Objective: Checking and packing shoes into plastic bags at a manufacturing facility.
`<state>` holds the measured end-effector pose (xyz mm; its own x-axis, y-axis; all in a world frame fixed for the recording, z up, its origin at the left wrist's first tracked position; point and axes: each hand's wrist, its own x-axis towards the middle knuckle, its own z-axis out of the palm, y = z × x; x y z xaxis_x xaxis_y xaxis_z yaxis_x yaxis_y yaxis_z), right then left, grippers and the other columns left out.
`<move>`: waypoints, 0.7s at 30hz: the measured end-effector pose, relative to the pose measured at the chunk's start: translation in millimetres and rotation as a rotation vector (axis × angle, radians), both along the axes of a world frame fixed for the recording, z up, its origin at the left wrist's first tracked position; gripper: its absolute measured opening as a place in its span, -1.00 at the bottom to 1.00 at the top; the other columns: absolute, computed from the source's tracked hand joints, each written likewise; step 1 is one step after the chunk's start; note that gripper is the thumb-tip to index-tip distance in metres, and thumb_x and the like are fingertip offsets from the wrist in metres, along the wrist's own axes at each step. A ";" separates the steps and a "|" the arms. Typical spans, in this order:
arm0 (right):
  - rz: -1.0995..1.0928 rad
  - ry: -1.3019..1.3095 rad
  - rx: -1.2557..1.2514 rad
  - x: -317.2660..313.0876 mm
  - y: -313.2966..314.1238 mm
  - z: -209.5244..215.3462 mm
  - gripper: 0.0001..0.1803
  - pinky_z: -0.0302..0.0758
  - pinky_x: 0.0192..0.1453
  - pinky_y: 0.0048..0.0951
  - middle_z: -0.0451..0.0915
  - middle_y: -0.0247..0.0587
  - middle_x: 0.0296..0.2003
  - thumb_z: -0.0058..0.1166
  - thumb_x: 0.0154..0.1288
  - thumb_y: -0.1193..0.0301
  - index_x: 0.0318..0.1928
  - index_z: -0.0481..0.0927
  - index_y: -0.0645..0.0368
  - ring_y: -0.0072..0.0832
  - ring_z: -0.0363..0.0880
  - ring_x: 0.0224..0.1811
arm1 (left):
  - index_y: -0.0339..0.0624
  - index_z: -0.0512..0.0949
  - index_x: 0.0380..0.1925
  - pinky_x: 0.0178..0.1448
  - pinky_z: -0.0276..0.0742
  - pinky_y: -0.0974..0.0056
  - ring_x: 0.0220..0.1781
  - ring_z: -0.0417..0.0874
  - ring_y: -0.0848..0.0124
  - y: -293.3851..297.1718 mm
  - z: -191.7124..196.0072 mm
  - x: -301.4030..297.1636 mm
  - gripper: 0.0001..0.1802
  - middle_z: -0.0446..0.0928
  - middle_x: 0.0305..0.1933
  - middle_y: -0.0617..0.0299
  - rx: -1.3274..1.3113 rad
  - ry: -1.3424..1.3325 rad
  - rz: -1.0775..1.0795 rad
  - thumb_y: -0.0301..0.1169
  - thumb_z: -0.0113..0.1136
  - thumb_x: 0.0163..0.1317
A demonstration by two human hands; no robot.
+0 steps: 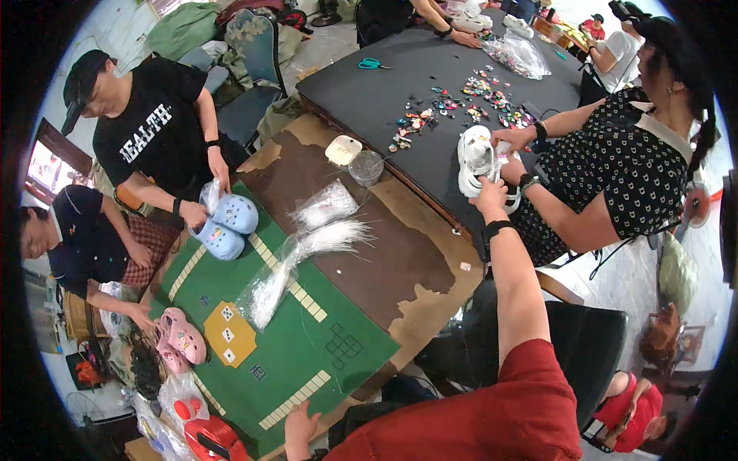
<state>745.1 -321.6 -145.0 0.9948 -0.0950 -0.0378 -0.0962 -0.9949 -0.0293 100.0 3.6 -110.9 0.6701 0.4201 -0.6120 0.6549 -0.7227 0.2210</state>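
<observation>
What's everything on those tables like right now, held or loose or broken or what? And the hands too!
Right hand: gripping the white clogs
White clogs: held
Left hand: open, seemingly empty
Blue clogs: held by a co-worker
Pink clogs: touched by another co-worker's hand
White strips: bunched, loose ends fanned out
Small colourful pieces: scattered
Brown tabletop: peeling at its edges

Right hand at white clogs
Left hand is near the green mat; a co-worker holds blue clogs.
</observation>
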 end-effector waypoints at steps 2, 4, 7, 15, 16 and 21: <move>-0.029 0.059 -0.029 5.4 0.5 -0.9 -0.31 0.46 0.08 -0.09 0.28 0.03 0.07 0.46 -0.17 0.16 0.04 0.45 -0.10 0.03 0.33 0.09 | -0.15 0.46 0.00 -0.03 0.51 0.03 -0.07 0.57 -0.04 -2.5 5.4 5.6 -0.46 0.52 -0.10 -0.09 -0.007 0.005 0.006 -0.20 0.33 0.01; -0.013 0.039 -0.011 5.3 -2.4 -4.8 -0.32 0.46 0.09 -0.08 0.26 0.03 0.08 0.47 -0.19 0.16 0.01 0.47 -0.09 0.02 0.30 0.11 | -0.14 0.46 0.00 -0.02 0.51 0.03 -0.06 0.56 -0.04 -3.5 7.2 7.1 -0.46 0.52 -0.10 -0.09 -0.007 0.007 0.020 -0.20 0.33 0.00; -0.004 -0.008 0.009 6.9 -6.3 -8.9 -0.34 0.45 0.10 -0.08 0.31 0.01 0.06 0.49 -0.22 0.17 -0.02 0.51 -0.05 -0.03 0.27 0.14 | -0.15 0.46 -0.01 -0.01 0.51 0.03 -0.04 0.55 -0.04 -3.0 5.7 3.4 -0.46 0.51 -0.11 -0.10 -0.024 -0.023 0.035 -0.21 0.33 -0.01; 0.160 -0.082 0.045 -38.3 2.7 9.3 -0.36 0.44 0.09 -0.15 0.43 0.00 -0.06 0.49 -0.26 0.15 -0.09 0.58 0.07 -0.05 0.37 0.07 | -0.16 0.48 -0.05 -0.01 0.51 0.02 -0.03 0.54 -0.03 -0.9 9.1 -10.1 -0.49 0.51 -0.09 -0.09 -0.002 -0.029 0.041 -0.21 0.32 0.00; 0.177 -0.094 0.047 -50.5 7.7 12.3 -0.37 0.44 0.09 -0.16 0.44 -0.01 -0.08 0.49 -0.27 0.14 -0.10 0.59 0.07 -0.06 0.37 0.05 | -0.16 0.48 -0.05 -0.01 0.51 0.02 -0.03 0.54 -0.03 1.0 9.4 -12.0 -0.49 0.51 -0.09 -0.09 -0.004 -0.031 0.046 -0.21 0.32 0.00; 0.431 -0.150 0.159 -137.6 41.0 27.4 -0.38 0.39 0.03 -0.18 0.45 -0.11 -0.18 0.47 -0.28 0.11 -0.13 0.60 0.09 -0.14 0.38 -0.04 | -0.14 0.45 0.00 -0.02 0.52 0.02 -0.03 0.55 -0.01 5.8 4.9 -18.6 -0.49 0.50 -0.08 -0.07 -0.025 -0.109 -0.011 -0.21 0.29 0.04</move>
